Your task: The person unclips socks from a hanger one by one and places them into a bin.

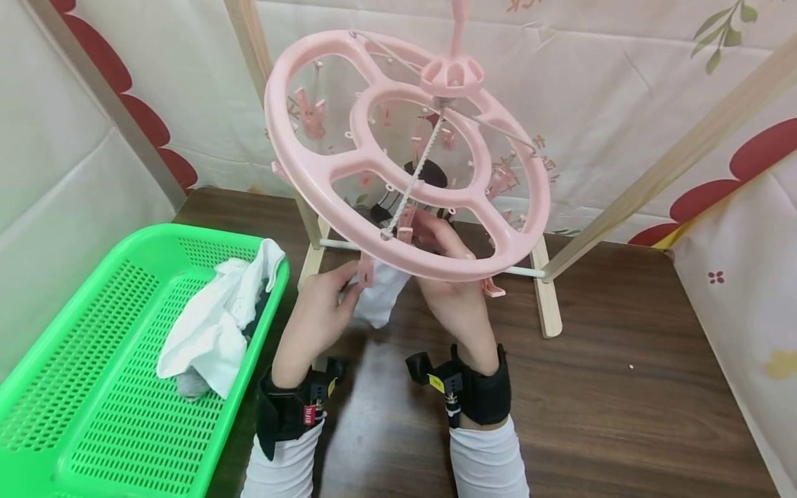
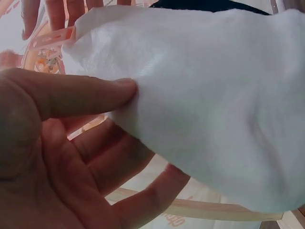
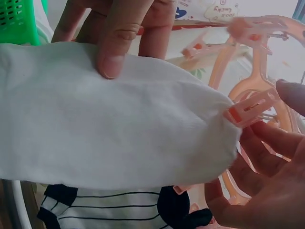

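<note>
A white sock (image 3: 119, 129) hangs below the round pink clip hanger (image 1: 339, 164), one end caught in a pink peg (image 3: 252, 109). My left hand (image 1: 317, 311) pinches the sock's edge between thumb and fingers, the thumb flat on the cloth in the left wrist view. Beside the peg is my right hand (image 3: 271, 167). Its thumb stands apart from the peg, and its extended fingers lie along the peg and the sock's end. Behind hangs a black-and-white striped sock (image 3: 119, 206). The hanger's ring hides part of my right hand in the head view.
A green basket (image 1: 277, 290) on the left holds white cloth (image 1: 212, 332) and something grey. Wooden stand legs (image 1: 548, 304) rise on both sides, joined by a white rod (image 1: 523, 271). Several more pegs (image 1: 313, 117) dangle from the hanger. Printed fabric encloses the back and sides.
</note>
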{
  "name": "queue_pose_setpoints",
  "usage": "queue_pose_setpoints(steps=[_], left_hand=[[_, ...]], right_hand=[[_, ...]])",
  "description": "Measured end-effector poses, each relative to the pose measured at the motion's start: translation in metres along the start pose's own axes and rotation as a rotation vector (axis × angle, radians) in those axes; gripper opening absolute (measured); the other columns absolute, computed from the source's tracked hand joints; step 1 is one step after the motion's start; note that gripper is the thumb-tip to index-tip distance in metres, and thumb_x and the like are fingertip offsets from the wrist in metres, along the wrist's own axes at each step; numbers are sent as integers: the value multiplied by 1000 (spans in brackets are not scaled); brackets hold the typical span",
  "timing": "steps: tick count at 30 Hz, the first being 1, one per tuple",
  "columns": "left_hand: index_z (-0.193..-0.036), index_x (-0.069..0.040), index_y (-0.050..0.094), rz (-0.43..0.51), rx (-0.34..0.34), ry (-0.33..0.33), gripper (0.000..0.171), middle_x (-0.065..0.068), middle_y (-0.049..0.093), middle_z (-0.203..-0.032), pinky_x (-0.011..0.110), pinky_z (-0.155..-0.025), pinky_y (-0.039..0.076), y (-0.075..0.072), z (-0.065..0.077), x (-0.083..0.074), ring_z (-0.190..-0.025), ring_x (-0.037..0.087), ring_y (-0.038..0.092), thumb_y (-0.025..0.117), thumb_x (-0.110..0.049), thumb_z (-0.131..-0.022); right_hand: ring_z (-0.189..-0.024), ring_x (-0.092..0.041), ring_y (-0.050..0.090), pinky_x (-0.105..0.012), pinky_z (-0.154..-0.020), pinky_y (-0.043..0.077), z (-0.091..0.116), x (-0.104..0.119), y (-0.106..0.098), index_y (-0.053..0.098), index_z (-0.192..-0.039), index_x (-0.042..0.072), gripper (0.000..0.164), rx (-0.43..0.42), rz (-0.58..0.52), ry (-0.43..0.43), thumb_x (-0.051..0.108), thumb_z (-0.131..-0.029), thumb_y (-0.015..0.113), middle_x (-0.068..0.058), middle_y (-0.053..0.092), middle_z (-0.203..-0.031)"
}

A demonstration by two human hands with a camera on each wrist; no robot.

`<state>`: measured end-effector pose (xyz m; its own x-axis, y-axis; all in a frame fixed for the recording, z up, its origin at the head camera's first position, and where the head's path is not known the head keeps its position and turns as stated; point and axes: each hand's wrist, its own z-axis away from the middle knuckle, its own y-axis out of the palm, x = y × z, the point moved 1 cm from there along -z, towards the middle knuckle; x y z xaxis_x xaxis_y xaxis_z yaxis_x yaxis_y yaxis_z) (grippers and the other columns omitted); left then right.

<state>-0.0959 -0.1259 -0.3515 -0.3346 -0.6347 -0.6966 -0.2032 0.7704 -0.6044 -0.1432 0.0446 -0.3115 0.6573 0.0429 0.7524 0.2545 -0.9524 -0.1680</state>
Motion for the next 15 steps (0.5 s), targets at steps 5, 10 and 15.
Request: queue_pose_setpoints(steps=[5,10,15], left_hand=[[-96,1,65,-4,19,-22,7,6,58,-71,35,-57,41,0,0,0,-61,20,50,63,3,-89],[-92,-1,64,-8,-2,-2,6,4,53,-65,33,-53,38,0,0,-1,-58,20,47,62,5,-89],[-97,1,66,-8,-29,4,11,9,62,-72,34,-54,40,-2,0,-2,-59,21,51,62,6,-89]], right_hand=[[-103,-24,60,-44,-89,47,0,-2,5,58,-118,-9,30,-81,95,20,-7,-88,63,-18,63,-113],[-100,-24,61,-44,-90,47,0,-4,6,57,-116,-10,28,-144,75,42,-5,-89,62,-20,62,-110],[-104,-28,61,-41,-92,47,0,-8,6,54,-116,-11,27,-196,49,20,-4,-90,60,-18,59,-114]])
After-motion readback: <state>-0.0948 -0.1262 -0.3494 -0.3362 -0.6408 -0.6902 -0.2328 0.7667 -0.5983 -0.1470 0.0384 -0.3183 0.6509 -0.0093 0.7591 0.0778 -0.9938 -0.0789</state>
